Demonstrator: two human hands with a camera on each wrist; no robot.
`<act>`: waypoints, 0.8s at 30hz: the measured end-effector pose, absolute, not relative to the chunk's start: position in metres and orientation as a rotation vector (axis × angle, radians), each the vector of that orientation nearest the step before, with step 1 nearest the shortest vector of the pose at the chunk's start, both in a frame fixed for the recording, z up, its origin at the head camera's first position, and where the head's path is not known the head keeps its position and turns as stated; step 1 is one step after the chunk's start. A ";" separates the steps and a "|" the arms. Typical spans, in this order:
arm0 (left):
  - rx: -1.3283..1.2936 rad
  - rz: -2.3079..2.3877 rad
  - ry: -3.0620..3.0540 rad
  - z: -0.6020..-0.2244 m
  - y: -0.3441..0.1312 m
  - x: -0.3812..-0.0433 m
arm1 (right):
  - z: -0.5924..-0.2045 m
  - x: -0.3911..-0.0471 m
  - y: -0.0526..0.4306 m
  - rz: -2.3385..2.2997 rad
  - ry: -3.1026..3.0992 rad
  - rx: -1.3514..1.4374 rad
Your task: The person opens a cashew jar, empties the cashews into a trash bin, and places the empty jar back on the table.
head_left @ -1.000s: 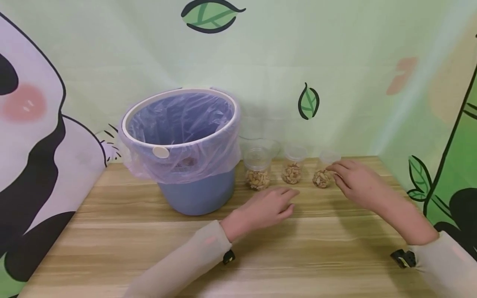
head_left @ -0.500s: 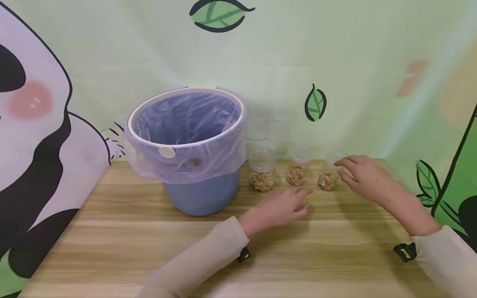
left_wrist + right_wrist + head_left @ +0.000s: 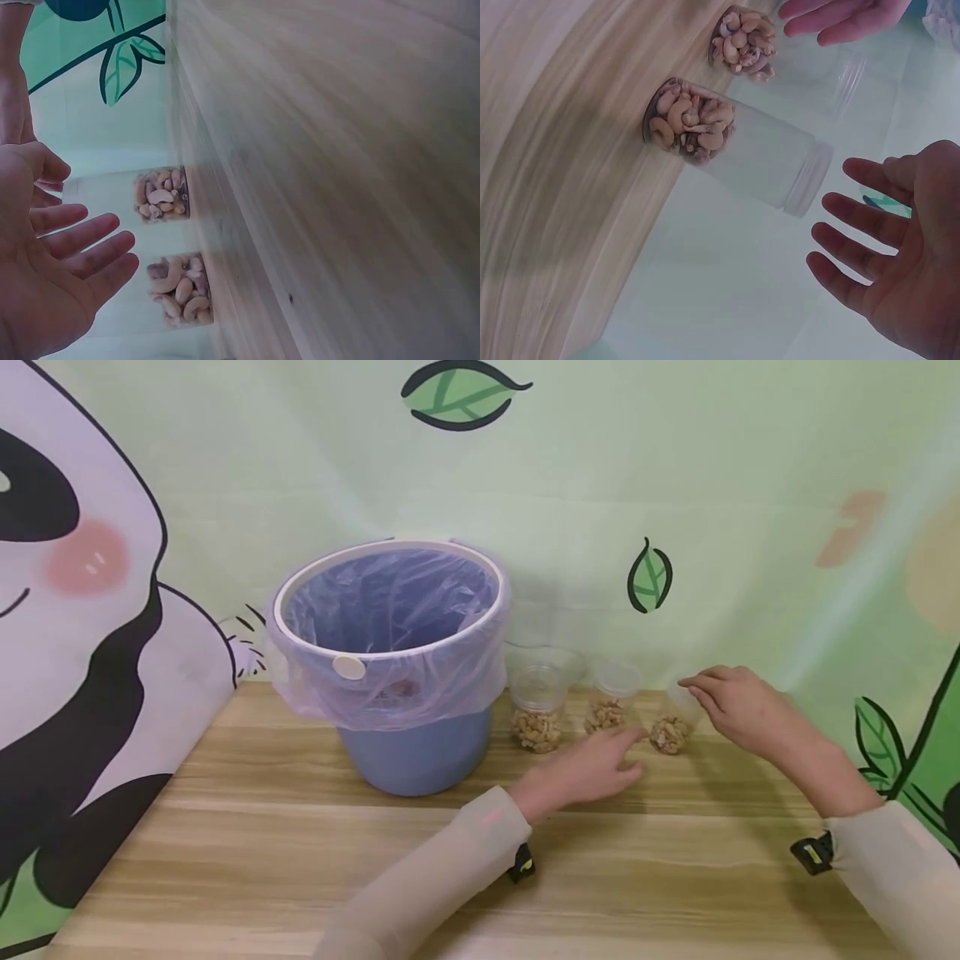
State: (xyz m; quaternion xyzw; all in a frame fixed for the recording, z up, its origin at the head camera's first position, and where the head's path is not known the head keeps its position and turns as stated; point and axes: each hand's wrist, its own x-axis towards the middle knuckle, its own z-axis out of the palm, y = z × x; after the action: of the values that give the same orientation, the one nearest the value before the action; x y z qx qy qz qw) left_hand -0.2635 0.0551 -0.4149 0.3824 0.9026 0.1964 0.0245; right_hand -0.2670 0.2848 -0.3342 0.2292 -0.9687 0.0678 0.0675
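Three clear lidded jars of cashews stand in a row at the back of the table: a left jar, a middle jar and a right jar. My right hand is at the lid of the right jar. In the right wrist view, that hand's fingers are spread, apart from the lid. My left hand hovers in front of the middle jar, fingers pointing right and overlapping its base in the head view. The left wrist view shows its fingers loosely extended, holding nothing.
A blue bin with a thin plastic liner stands left of the jars. Some clear, rounded thing shows behind the left jar. A printed cloth backdrop hangs behind the wooden table.
The head view has turned slightly left. My left hand has moved right, closer to the right jar. My right hand has gone from beside the right jar's nuts up to its lid.
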 end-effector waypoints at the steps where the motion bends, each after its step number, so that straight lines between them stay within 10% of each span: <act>1: 1.159 0.630 2.778 -0.415 0.058 -0.265 | -0.334 -0.268 0.286 0.203 -2.921 0.682; 24: 0.621 1.329 2.553 -0.442 0.123 -0.278 | -0.341 -0.296 0.284 0.277 -3.071 0.459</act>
State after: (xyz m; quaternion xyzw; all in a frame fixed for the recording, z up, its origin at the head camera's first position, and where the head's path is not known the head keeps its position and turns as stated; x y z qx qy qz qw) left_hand -0.2783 0.1232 -0.4416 0.2100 0.8629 0.4491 0.0985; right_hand -0.2961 0.2844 -0.3407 0.1473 -0.9850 0.0889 0.0119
